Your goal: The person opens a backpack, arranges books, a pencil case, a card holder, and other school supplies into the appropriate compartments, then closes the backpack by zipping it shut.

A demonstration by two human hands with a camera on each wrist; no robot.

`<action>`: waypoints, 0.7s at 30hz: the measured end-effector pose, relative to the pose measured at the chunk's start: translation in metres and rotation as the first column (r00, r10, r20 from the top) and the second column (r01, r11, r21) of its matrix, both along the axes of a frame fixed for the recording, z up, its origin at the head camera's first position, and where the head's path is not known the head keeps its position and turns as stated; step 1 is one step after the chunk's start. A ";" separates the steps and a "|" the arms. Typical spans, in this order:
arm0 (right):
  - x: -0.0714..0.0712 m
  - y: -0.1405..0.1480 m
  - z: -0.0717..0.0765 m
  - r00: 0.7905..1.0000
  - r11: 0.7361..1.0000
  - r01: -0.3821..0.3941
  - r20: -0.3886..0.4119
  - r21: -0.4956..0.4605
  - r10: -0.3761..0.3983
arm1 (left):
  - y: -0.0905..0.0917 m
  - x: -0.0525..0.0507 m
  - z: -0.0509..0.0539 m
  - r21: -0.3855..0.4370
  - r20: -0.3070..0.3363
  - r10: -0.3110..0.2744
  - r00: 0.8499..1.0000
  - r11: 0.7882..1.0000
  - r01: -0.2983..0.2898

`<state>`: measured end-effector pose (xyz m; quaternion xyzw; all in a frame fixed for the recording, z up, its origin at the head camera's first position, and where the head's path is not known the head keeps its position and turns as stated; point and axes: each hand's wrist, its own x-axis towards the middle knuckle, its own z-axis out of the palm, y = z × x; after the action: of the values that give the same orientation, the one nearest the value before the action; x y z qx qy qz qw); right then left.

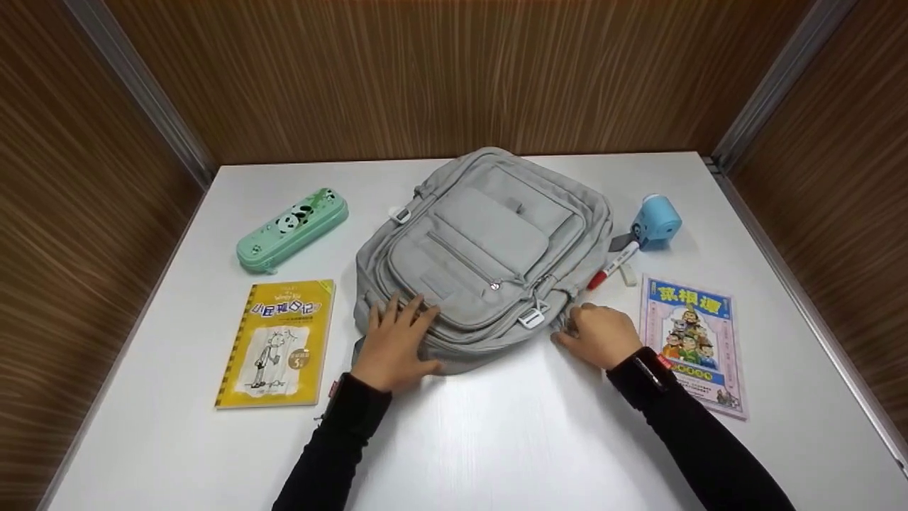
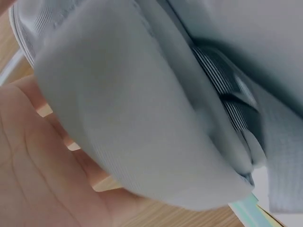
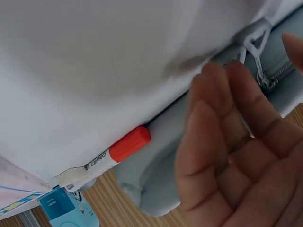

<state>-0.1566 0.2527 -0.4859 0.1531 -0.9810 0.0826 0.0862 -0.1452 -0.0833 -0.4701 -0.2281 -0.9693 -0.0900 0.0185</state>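
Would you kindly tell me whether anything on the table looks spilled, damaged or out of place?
I see nothing spilled or damaged. The gray backpack lies askew, slanted to the table's edges; at its right side, a red-and-white marker, small white block and blue object sit bunched together, which looks slightly untidy.

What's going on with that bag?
Someone has both hands at a grey bag lying on a white table. The left hand rests on its near edge; the right hand is curled by the bag's right side, though I can't tell if it grips anything. A green case and yellow book lie to the bag's left, a pen and pink book to its right.
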 end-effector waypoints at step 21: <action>0.002 -0.005 0.002 0.999 0.999 -0.033 0.005 -0.030 0.033 | -0.020 -0.007 -0.006 0.023 -0.075 -0.016 0.997 1.000 0.018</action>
<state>-0.1545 0.2477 -0.4843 0.1678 -0.9772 0.0990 0.0845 -0.1521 -0.1036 -0.4757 -0.2392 -0.9648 -0.0933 0.0566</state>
